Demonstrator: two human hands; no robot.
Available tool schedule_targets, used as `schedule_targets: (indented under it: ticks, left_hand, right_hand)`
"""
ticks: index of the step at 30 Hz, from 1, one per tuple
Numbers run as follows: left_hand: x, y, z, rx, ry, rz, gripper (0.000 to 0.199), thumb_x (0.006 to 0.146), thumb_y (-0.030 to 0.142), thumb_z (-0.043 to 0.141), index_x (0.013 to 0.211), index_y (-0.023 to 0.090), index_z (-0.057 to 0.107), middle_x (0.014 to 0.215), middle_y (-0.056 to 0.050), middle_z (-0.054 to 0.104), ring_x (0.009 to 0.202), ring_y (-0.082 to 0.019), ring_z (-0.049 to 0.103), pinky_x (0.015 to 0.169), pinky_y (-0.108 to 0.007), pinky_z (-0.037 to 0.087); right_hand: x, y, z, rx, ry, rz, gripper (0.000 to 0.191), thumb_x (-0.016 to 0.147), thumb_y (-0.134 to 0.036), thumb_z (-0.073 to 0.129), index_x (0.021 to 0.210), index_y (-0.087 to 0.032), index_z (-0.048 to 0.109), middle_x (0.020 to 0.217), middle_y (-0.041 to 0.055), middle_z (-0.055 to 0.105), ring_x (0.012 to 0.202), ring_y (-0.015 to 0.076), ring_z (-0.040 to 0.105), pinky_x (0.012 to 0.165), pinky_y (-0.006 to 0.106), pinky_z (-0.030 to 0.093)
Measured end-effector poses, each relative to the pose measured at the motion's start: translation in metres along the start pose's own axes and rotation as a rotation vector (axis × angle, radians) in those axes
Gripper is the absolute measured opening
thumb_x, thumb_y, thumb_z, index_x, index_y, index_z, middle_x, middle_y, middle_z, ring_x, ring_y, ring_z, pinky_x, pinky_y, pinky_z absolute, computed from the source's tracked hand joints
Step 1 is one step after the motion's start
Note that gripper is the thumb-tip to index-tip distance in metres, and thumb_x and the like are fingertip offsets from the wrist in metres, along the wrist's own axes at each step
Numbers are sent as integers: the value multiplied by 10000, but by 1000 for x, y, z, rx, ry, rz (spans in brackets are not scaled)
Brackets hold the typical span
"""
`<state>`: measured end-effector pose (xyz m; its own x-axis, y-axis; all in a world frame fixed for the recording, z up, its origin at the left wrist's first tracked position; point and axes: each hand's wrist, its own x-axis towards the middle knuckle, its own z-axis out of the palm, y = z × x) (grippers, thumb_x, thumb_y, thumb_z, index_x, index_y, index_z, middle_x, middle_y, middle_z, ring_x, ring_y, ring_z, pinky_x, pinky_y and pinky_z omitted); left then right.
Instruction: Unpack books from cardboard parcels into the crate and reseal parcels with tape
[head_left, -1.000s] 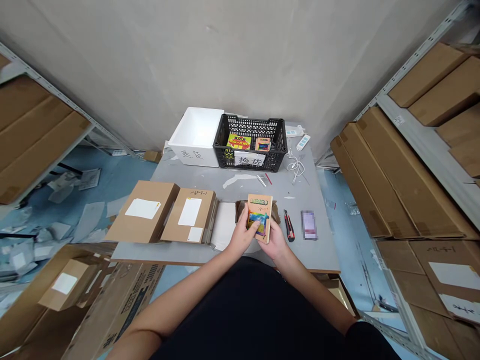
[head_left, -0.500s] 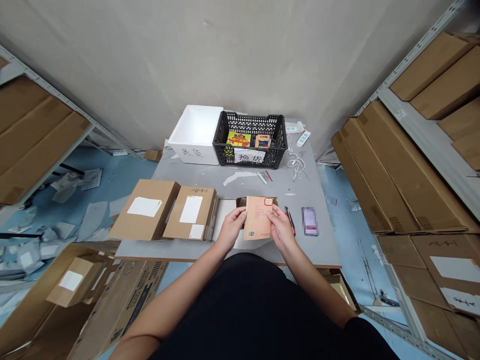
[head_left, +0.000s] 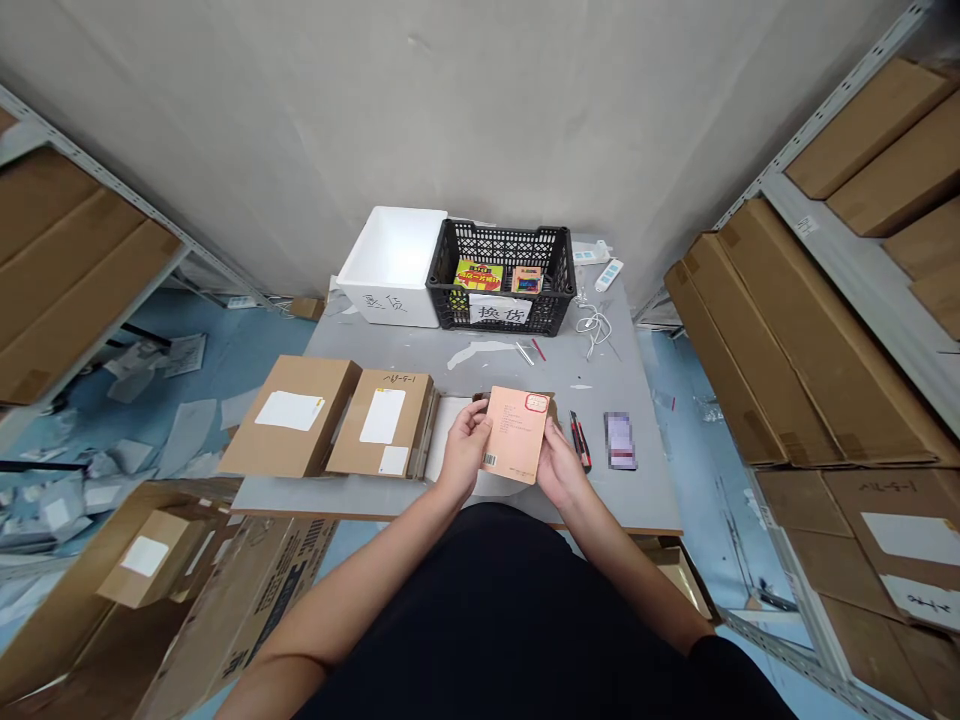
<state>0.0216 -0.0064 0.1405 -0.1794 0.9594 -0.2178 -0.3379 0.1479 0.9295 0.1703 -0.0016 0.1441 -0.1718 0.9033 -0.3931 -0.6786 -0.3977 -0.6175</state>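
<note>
A thin pink book [head_left: 516, 435] with a barcode and a red-framed mark at its top corner is held up over the table's front edge, tilted a little. My left hand [head_left: 466, 450] grips its left side, thumb on the cover. At the book's right edge is my right hand [head_left: 559, 462], fingers partly behind it and curled against it. Behind the book, an open brown carton shows only in part. Right of my right hand lie red-and-black cutters [head_left: 580, 441], and beyond them a phone [head_left: 620, 441].
Boxes with white labels [head_left: 291, 410] [head_left: 381, 420] stand on the table's left. At the back are a white foam box [head_left: 397, 305], a black crate [head_left: 499, 312] holding books, power strips and a white cable [head_left: 595, 328]. Shelves with cartons flank both sides.
The book has tilted clockwise. My right thumb has come off its front face, and my right hand now sits lower at its right edge.
</note>
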Motion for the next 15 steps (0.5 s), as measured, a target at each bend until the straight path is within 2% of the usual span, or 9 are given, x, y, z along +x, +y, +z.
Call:
schedule_targets:
  ticks: [3, 5, 8, 11, 13, 15]
  left_hand:
    - [-4, -10, 10, 37, -32, 43, 554, 822, 408, 668, 1322, 213, 529, 1109, -83, 678, 975, -192, 639, 867, -328, 515]
    - [-6, -16, 14, 121, -66, 55, 632, 827, 418, 665, 1396, 220, 476, 1275, -104, 628, 1131, -233, 600, 975, -379, 480]
    - [-5, -27, 16, 333, -80, 71, 688, 840, 457, 636, 1444, 192, 439, 1424, -126, 526, 1312, -283, 484, 1117, -445, 362]
    - [-2, -32, 12, 542, -125, 76, 645, 886, 514, 541, 1427, 170, 471, 1511, -140, 423, 1430, -293, 333, 1196, -484, 209]
    - [-1, -30, 10, 592, -154, 57, 612, 905, 546, 491, 1400, 186, 509, 1556, -120, 351, 1478, -279, 224, 1216, -489, 132]
    - [-2, -24, 9, 532, -151, 25, 597, 902, 590, 473, 1351, 206, 562, 1554, -100, 361, 1483, -273, 211, 1216, -486, 139]
  right_hand:
    - [-1, 6, 5, 32, -64, 173, 488, 849, -641, 562, 1101, -242, 689, 1158, 70, 718, 1217, 279, 585, 971, 460, 511]
    - [-1, 10, 7, 42, -97, 219, 542, 853, -668, 528, 1136, -233, 683, 1163, 81, 715, 1228, 286, 578, 980, 466, 507]
    - [-1, 16, 8, 43, -92, 222, 515, 849, -621, 576, 1172, -231, 671, 1156, 83, 715, 1224, 278, 581, 995, 449, 501]
    - [0, 23, 8, 58, -73, 182, 497, 830, -572, 632, 1216, -259, 644, 1203, 62, 695, 1228, 257, 575, 1009, 425, 495]
    - [1, 26, 7, 54, -72, 121, 500, 814, -513, 676, 1262, -303, 606, 1251, 32, 671, 1232, 236, 569, 1020, 409, 485]
    - [2, 28, 6, 14, -71, 65, 550, 785, -421, 726, 1304, -338, 564, 1250, 13, 666, 1219, 220, 578, 1034, 405, 471]
